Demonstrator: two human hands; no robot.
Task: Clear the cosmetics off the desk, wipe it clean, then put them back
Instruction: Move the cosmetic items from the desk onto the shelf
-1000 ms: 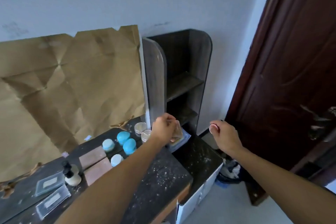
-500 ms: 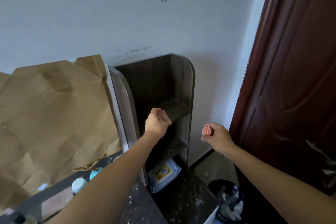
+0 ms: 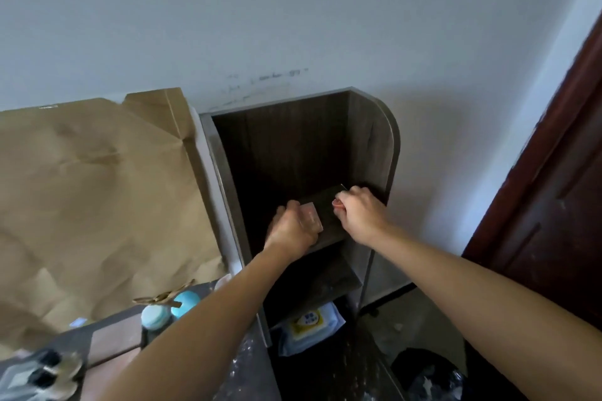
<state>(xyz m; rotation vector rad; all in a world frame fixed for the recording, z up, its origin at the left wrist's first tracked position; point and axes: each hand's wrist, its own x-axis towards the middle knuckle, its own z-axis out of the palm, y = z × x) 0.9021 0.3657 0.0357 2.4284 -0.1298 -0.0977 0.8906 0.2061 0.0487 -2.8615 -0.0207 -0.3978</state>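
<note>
Left hand (image 3: 291, 232) fingers clasp pink case (image 3: 312, 221); right hand (image 3: 360, 213) pinches pink item (image 3: 337, 203).

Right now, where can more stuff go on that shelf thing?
The top shelf has a free strip between the left hand, gripping a clear case, and the right hand, gripping a pink thing. The middle shelf below looks bare. The wipes pack fills the bottom; the desk by the blue jars is crowded.

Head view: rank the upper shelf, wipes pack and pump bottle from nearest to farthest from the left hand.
1. Upper shelf, right at the left hand.
2. Wipes pack, below, at the unit's bottom.
3. Pump bottle, far left on the desk.
</note>
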